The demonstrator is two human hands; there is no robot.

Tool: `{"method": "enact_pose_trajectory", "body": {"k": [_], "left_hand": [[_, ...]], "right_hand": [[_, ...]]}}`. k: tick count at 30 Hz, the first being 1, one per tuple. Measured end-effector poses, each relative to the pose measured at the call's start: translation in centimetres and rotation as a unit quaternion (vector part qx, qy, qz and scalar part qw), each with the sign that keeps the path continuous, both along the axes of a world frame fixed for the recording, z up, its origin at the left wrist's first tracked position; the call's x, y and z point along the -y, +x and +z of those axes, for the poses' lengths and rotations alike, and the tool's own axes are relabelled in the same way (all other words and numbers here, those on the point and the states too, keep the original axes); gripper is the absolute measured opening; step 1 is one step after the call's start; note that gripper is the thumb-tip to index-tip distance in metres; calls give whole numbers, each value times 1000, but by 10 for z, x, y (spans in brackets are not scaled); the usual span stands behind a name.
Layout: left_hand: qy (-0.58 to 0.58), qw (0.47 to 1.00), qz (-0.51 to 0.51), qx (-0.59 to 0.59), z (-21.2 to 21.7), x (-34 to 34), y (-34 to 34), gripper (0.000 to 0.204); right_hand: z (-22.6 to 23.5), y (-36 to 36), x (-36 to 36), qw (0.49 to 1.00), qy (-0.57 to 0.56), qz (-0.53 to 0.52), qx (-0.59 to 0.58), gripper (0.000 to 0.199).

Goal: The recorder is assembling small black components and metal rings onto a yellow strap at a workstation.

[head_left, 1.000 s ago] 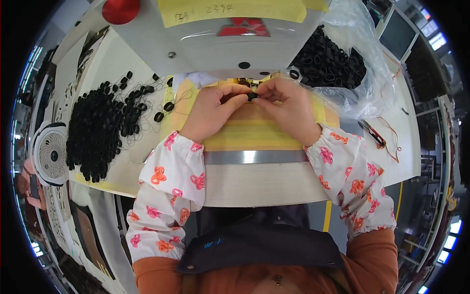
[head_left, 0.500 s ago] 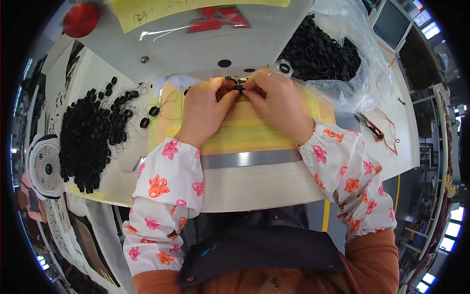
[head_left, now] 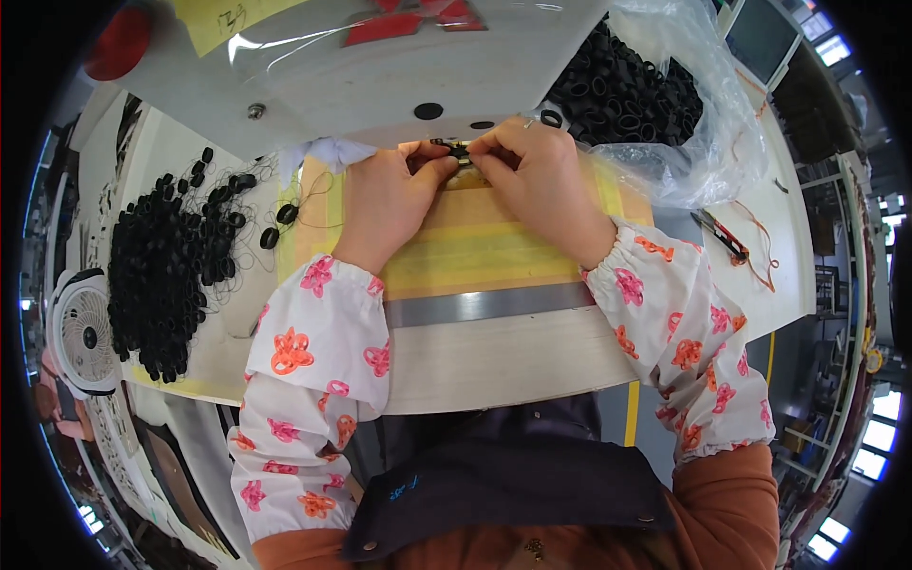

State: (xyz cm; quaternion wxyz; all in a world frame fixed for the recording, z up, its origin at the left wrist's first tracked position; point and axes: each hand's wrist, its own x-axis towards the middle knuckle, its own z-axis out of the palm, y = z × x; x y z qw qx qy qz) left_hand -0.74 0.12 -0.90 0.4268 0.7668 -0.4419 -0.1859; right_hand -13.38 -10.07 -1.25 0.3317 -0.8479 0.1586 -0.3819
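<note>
A small black fabric loop sits at the needle area of a grey sewing machine, mostly covered by my fingers. My left hand pinches its left side between thumb and forefinger. From the right, my right hand pinches the other side, fingertips close to the left ones. Both hands rest low over the yellow-taped work surface. Just beyond my right hand lies a single black loop.
A clear plastic bag holds many black loops at the back right. Thread-linked black pieces are heaped on the left, beside a white fan. A box cutter and an orange cord lie on the right.
The whole view has shifted slightly. Both hands keep their pinch at the needle area, with only a slight change in the fingers and the loop.
</note>
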Motion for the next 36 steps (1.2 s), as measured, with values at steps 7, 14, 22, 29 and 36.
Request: {"method": "enact_pose_trajectory", "body": {"k": [7,14,22,29,36], "left_hand": [[15,1000,-13,4,-12,2,11,29],[111,993,-17,39,2,1,10,27],[33,997,-32,62,-1,-2,9,24],[54,997,-46,35,0,-1,13,24],[28,997,-67,34,3,-2,15,23]], "right_hand": [[2,1,1,1000,-8,-5,-4,4],[4,0,2,1000,-1,-2,-7,7],[7,1,3,1000,-10,10,-23,9],[7,1,5,1000,-3,6,-28,8],[9,-1,2,999,9,13,-40,9]]}}
